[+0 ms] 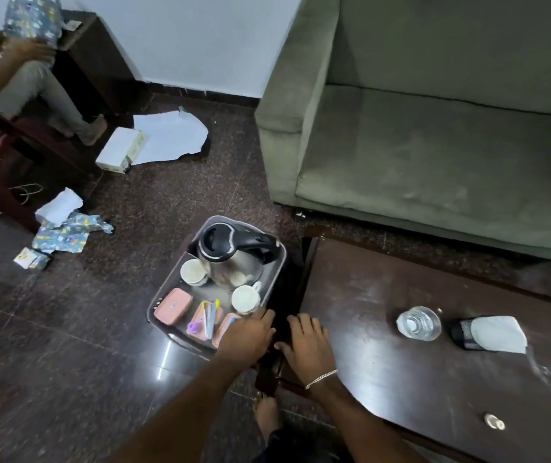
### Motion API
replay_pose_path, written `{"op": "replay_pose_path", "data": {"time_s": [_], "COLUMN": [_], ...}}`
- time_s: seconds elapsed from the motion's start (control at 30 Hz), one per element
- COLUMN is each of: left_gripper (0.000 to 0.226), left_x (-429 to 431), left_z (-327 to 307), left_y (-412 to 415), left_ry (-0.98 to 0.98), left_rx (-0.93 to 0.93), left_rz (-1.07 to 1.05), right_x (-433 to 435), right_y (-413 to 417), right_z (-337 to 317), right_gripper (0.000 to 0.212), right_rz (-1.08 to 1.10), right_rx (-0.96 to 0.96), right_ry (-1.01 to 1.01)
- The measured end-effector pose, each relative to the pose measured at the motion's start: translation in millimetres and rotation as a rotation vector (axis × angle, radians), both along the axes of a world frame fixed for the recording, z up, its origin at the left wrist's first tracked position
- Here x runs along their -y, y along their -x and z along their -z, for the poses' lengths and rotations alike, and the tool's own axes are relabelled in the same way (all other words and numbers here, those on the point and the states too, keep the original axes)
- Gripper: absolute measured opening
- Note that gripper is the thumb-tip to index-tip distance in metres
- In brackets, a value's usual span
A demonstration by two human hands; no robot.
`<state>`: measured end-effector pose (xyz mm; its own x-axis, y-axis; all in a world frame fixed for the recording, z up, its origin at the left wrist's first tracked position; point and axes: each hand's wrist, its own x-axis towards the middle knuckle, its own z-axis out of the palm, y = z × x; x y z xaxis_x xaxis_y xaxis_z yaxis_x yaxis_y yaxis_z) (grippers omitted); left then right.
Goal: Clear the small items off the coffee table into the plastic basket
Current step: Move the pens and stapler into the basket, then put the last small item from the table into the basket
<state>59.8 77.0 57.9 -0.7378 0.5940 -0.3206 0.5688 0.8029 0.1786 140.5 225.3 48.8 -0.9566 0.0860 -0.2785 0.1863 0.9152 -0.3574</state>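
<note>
At the worktop's [401, 329] left end, my left hand [245, 339] rests flat, fingers spread and holding nothing, on the basket's [277, 262] near rim, apparently steadying it, while my right hand [307, 342] lies equally unladen on the worktop's corner (bottle [418, 324] and napkin holder [461, 332] remain uncollected).

coffee table [401, 345]: glossy dark wood | kettle [234, 265]: shiny metal, black plastic lid | sofa [434, 145]: matt cloth

Coffee table [384, 329]: bottle [418, 323], mesh holder [461, 332].
</note>
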Motion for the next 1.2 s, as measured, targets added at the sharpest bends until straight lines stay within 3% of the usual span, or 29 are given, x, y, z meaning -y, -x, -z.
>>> {"op": "replay_pose_path", "data": {"time_s": [0.2,0.37,0.53,0.77,0.93,1.2], "left_gripper": [0.074,0.087,0.091,0.089,0.085,0.072], "left_x": [-82,-161,-233,-307,-332,-339], "left_z": [18,44,73,108,131,148], "left_y": [-43,-94,-150,-213,-235,-243], "left_ry": [-0.095,-0.122,-0.143,-0.127,-0.117,-0.134], "left_rx": [0.069,0.144,0.208,0.256,0.283,0.324], "left_rz": [0.187,0.255,0.350,0.440,0.463,0.402], "right_x": [-93,-172,-237,-301,-326,-325], "right_y": [-64,-132,-205,-287,-310,-310], "right_z": [12,28,50,83,105,129], "right_gripper": [0.076,0.077,0.078,0.061,0.051,0.026], "right_rz": [0.059,0.144,0.289,0.466,0.588,0.657], "right_rx": [0.044,0.070,0.110,0.216,0.224,0.081], "right_ry": [-0.071,-0.102,-0.119,-0.157,-0.108,0.056]}}
